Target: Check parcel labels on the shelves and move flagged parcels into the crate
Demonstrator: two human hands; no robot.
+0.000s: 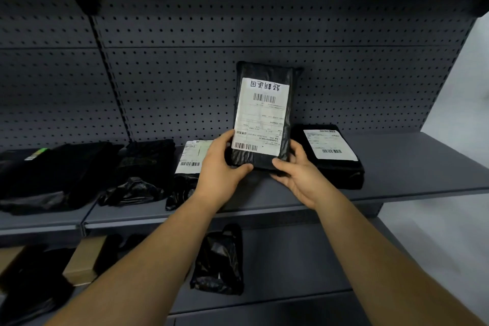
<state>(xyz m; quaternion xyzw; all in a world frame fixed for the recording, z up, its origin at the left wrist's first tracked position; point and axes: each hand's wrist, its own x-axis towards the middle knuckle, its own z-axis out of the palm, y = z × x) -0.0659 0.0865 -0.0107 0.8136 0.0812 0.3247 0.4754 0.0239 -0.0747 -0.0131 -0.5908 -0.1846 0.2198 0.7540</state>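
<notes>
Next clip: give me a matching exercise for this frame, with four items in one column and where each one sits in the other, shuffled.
Items
1. handwritten-label parcel
2. brown cardboard box
3. crumpled black bag
4. printed-label parcel

Places
A. lower shelf, far left
B. lying flat on the upper shelf, just right of the right hand
C. held upright, gripped at its bottom end by the left hand and the right hand
D. lower shelf, middle

Pairs: 1-C, 2-A, 3-D, 4-B
</notes>
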